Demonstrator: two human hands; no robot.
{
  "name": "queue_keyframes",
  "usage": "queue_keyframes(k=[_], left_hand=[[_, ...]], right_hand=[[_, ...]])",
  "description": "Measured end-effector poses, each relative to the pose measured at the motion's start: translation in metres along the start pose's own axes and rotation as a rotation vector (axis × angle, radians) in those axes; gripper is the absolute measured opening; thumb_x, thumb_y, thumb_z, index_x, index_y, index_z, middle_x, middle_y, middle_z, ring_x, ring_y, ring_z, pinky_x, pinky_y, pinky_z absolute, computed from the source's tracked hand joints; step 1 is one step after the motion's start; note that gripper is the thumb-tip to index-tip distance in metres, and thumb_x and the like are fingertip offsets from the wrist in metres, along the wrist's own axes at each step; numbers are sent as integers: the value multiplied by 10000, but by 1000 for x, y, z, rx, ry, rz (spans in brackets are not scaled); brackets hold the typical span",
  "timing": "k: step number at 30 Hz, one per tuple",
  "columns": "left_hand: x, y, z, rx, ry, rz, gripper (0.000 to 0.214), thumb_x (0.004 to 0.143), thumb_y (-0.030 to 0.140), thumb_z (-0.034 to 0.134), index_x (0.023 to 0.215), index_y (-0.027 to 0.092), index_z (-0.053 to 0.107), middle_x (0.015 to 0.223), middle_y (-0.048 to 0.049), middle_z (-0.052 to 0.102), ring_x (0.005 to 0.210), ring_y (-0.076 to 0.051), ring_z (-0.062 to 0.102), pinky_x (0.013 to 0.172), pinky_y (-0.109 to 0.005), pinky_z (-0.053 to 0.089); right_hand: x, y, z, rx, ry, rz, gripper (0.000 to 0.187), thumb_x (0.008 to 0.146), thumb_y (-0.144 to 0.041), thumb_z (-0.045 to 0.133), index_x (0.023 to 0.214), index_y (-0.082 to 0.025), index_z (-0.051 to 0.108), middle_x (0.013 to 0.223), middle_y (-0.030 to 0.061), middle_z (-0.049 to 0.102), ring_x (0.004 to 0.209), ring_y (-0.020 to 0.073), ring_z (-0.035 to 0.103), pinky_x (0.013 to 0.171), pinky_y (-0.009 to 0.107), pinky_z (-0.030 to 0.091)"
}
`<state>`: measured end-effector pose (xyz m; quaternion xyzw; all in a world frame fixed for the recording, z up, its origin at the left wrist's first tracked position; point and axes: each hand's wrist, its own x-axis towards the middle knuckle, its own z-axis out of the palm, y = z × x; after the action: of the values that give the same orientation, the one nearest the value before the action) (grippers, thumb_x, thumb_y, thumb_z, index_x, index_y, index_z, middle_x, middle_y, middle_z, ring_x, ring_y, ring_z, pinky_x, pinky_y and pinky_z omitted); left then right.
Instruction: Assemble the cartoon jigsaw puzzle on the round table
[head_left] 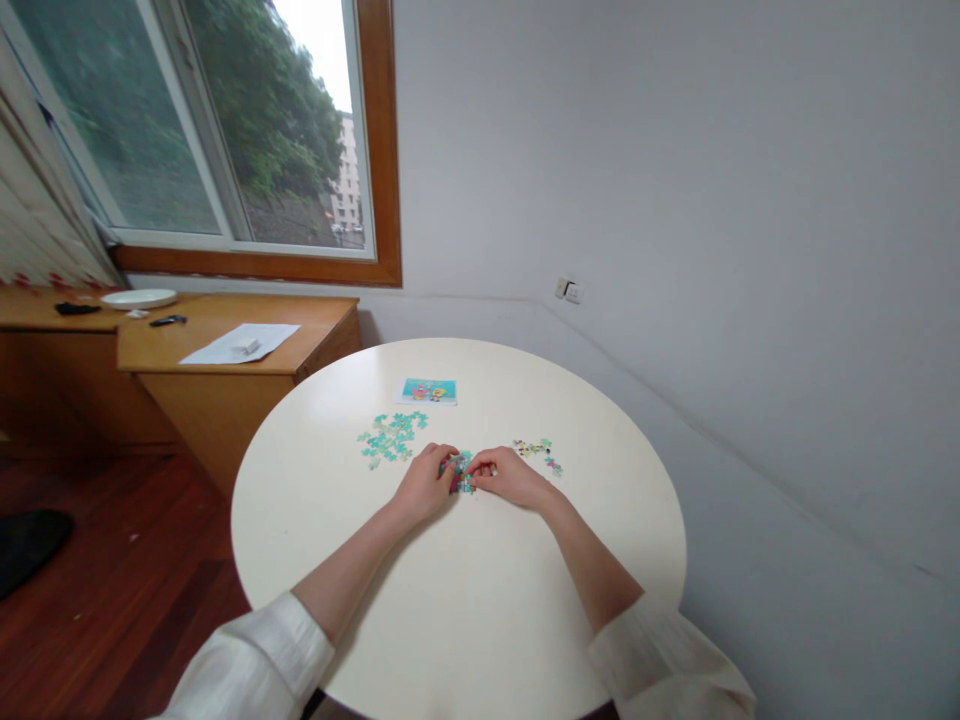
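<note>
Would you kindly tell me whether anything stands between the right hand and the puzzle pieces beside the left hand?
Nothing visible does: the right hand is at the puzzle pieces, opposite the left hand.

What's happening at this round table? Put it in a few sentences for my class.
A person has both hands at a small cluster of puzzle pieces on the white table. The left hand is at the cluster's left side, the right hand at its right, fingers bent. Loose teal pieces lie beyond the left hand, a smaller group beyond the right, and a picture card farther back.
</note>
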<state>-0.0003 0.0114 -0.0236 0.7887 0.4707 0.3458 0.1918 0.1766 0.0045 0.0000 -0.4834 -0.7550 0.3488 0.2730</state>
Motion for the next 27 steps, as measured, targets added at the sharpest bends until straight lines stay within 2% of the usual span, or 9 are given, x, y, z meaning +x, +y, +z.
queue_keyframes(k=[10,27], left_hand=[[0,1,0,16,-1,13,235,822,165,434,962,170,622,956,-73,629,905,-183,587,829,-305,456],[0,1,0,26,-7,17,244,798,142,440,943,174,634,928,-67,625,890,-179,581,822,-301,456]], right_hand=[[2,0,1,-32,0,9,103,692,-114,589,737,-130,681,599,-18,537,573,91,434,560,213,357],[2,2,2,-43,12,-9,91,666,-99,611,732,-142,657,655,-14,552,625,99,462,602,217,378]])
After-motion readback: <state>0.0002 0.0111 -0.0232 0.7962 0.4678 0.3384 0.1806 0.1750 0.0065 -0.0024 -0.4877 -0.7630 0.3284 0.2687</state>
